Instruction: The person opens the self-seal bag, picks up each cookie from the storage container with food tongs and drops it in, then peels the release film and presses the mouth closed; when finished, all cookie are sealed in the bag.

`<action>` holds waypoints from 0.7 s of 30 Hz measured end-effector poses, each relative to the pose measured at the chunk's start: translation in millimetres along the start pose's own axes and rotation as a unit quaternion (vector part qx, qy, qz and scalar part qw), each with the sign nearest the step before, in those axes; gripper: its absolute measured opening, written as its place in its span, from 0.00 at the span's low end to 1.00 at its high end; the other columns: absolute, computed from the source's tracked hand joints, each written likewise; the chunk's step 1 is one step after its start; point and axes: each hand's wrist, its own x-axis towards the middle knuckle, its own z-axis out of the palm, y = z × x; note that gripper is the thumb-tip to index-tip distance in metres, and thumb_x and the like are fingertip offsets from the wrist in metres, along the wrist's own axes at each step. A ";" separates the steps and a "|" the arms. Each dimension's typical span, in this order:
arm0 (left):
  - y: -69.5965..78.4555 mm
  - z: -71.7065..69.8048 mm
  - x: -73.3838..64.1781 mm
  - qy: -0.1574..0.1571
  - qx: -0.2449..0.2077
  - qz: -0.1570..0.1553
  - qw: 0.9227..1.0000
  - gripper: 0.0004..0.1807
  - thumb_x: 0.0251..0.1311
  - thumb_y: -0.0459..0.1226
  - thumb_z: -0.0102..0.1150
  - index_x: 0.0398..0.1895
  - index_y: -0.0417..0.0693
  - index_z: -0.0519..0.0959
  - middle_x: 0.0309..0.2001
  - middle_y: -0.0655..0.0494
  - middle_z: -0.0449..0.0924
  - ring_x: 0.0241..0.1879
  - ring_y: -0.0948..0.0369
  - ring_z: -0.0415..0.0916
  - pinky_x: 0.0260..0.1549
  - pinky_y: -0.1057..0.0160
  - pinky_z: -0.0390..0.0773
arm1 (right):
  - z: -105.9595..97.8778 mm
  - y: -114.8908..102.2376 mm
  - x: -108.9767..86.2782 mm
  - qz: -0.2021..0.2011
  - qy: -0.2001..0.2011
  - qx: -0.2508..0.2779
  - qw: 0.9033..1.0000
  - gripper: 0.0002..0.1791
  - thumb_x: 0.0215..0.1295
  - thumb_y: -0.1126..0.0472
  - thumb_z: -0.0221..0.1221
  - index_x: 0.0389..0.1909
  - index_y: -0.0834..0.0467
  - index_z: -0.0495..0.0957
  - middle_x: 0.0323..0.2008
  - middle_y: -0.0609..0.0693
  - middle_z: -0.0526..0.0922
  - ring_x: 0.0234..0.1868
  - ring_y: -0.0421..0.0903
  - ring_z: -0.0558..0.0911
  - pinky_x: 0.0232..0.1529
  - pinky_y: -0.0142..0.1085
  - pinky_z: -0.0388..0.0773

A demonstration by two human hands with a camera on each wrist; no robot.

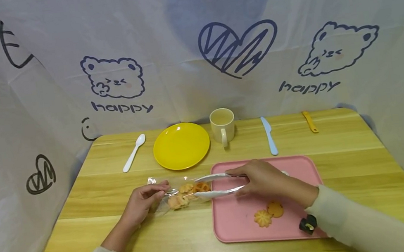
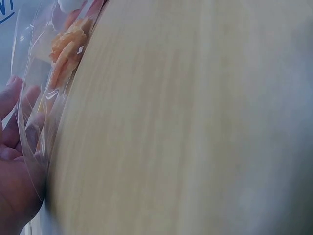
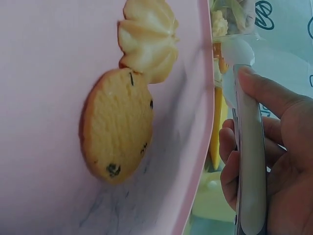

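My left hand (image 1: 144,202) holds the left end of a clear bag (image 1: 180,180) between thumb and fingers, just above the counter (image 1: 177,241). The bag stretches rightward from it, long axis running across in front of me, with several biscuits (image 1: 186,188) inside. At its right end, the white tips of my tongs (image 1: 218,192) lie either side of a pretzel-shaped biscuit (image 1: 202,187); whether they're within the plastic or over it, I can't tell. The tongs point left, nearly in line with the bag, gripped by my right hand (image 1: 262,177) above the pink tray (image 1: 232,226). So my left is nearer, touching the bag; my right reaches it only through the tongs. On the tray, nearer me, a flower-shaped cookie (image 1: 263,218) touches a round one (image 1: 275,209).
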 end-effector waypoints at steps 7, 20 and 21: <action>1.4 -0.3 0.0 -0.002 0.007 -0.006 1.000 0.14 0.72 0.32 0.60 0.52 0.28 0.83 0.61 0.34 0.79 0.63 0.71 0.76 0.60 0.75 0.73 | 4.6 -4.9 11.1 -0.037 -0.005 -0.007 0.999 0.36 0.57 0.46 0.76 0.68 0.47 0.79 0.19 0.42 0.62 0.23 0.39 0.61 0.28 0.33 0.61; 0.7 -0.5 0.5 -0.002 -0.001 0.008 1.000 0.13 0.70 0.30 0.61 0.51 0.25 0.82 0.59 0.33 0.81 0.62 0.71 0.76 0.61 0.74 0.74 | 9.6 -22.3 30.3 -0.081 0.002 -0.014 0.997 0.35 0.58 0.43 0.74 0.67 0.46 0.79 0.18 0.39 0.63 0.22 0.39 0.61 0.28 0.34 0.61; 0.8 -0.5 0.3 -0.002 -0.003 0.009 1.000 0.13 0.70 0.30 0.61 0.51 0.25 0.82 0.59 0.32 0.81 0.62 0.71 0.76 0.60 0.74 0.75 | 10.5 -22.8 31.1 -0.084 0.004 -0.016 0.996 0.35 0.58 0.43 0.74 0.67 0.46 0.79 0.18 0.39 0.64 0.22 0.39 0.61 0.28 0.34 0.61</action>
